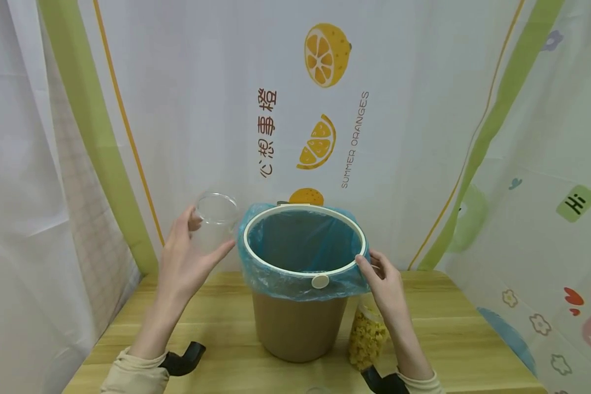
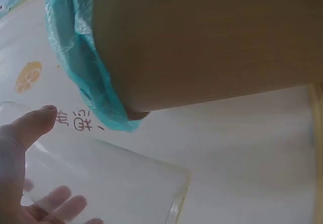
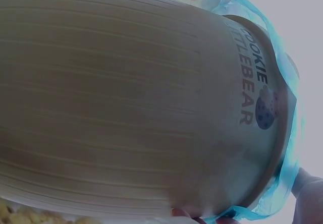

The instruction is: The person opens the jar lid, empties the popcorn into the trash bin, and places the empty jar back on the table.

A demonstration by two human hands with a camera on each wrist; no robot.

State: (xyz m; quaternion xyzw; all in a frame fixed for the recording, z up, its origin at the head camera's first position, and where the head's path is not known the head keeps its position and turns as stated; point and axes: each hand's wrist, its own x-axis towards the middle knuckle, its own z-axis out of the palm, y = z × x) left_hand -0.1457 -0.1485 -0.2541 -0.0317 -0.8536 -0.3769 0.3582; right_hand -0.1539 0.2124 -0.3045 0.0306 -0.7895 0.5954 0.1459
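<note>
In the head view my left hand (image 1: 187, 251) holds a clear, see-through jar (image 1: 218, 210) up to the left of a brown trash can (image 1: 300, 328). The left wrist view shows the thumb and fingers around the clear jar (image 2: 116, 178). A thin blue trash bag (image 1: 276, 279) lines the can and folds out over its top, with a white oval ring (image 1: 256, 257) around the mouth. My right hand (image 1: 385, 279) grips the can's right rim, thumb on the ring and fingers at the outside of the bag.
A clear jar of yellow pasta-like pieces (image 1: 366, 336) stands right of the can, beside my right forearm. Part of a clear round thing (image 1: 317, 390) shows at the bottom edge. Under everything is a wooden table (image 1: 216, 312); a printed curtain (image 1: 202, 109) hangs behind.
</note>
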